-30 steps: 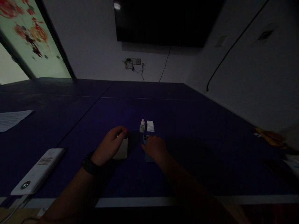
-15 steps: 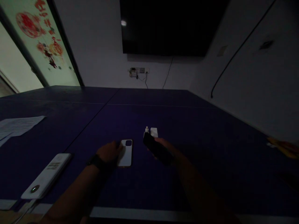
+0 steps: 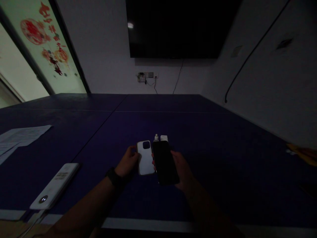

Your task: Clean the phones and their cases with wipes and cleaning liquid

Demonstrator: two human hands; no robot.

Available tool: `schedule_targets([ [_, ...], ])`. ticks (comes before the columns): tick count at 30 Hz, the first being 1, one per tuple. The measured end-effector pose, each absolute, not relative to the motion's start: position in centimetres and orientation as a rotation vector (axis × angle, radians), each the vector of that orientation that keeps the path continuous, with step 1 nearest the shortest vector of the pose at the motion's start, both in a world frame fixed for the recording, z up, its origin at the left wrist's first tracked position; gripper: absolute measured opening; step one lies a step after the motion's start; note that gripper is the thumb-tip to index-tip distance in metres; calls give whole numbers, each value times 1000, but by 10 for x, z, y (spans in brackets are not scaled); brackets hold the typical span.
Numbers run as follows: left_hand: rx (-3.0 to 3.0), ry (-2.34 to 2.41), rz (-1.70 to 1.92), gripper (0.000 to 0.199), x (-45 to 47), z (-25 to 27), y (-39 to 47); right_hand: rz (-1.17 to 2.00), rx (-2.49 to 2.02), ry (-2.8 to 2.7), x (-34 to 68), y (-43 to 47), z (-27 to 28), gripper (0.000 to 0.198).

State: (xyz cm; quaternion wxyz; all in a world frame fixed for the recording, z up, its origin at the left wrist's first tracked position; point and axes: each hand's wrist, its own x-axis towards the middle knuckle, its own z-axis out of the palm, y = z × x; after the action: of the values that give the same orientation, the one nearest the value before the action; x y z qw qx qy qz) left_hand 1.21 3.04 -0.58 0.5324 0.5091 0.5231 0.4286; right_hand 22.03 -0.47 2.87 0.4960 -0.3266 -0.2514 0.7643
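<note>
My left hand (image 3: 129, 161) is closed on the left edge of a white phone case (image 3: 145, 160), thumb on its face. The case has a dark camera cutout near its top and a thin brownish rim. My right hand (image 3: 182, 167) is wrapped round a black smartphone (image 3: 165, 163), its dark screen facing me and its top tilted left. Phone and case are side by side, the phone overlapping the case's right edge in view. Just behind the phone stand a small bottle with a white cap (image 3: 156, 137) and a small white packet or box (image 3: 164, 138), both partly hidden.
A white power bank (image 3: 55, 186) with a lit display and a cable lies on the blue table (image 3: 119, 201) at the left. Printed papers (image 3: 22, 137) lie farther left. A yellow and red item (image 3: 303, 153) sits at the right edge. A dark screen (image 3: 183, 29) hangs on the wall.
My left hand has taken hold of the phone case and moved it up and right, beside the phone. My right hand has turned the phone so its screen faces me.
</note>
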Motion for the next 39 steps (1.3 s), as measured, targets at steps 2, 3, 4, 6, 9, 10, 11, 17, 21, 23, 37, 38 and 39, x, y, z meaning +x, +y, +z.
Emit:
schedule_targets([
  [2,1104,1115,1069,37,27,-7,23,1828,-876,-606,214,-8,25,41],
  [3,1057,1063,1081,37,34,-8,20,1802,-926,-615,211,-10,22,38],
  [4,1018,1020,1091,37,41,-8,16,1774,-965,-634,209,-11,20,36],
  [6,945,963,1127,37,51,-9,9,1717,-1016,-701,205,-13,14,35],
  [9,765,850,1208,37,61,-8,-1,1590,-1093,-825,205,-16,10,36],
  [10,708,809,1230,36,63,-8,-3,1542,-1122,-862,205,-17,9,35],
  [11,666,774,1248,35,65,-8,-5,1499,-1145,-892,206,-17,9,35],
  [17,593,620,1306,34,68,-14,-8,1226,-1174,-1071,202,-14,7,32],
  [21,621,603,1309,40,69,-19,-10,1033,-1229,-1166,198,-11,4,33],
  [23,630,616,1310,41,70,-20,-11,987,-1265,-1193,198,-10,4,37],
  [37,632,687,1332,47,73,-15,-23,1074,-1168,-999,195,-5,4,31],
  [38,630,689,1340,49,74,-15,-23,1173,-1142,-930,195,-3,3,35],
  [39,632,688,1347,49,74,-15,-23,1243,-1124,-882,195,-2,2,38],
])
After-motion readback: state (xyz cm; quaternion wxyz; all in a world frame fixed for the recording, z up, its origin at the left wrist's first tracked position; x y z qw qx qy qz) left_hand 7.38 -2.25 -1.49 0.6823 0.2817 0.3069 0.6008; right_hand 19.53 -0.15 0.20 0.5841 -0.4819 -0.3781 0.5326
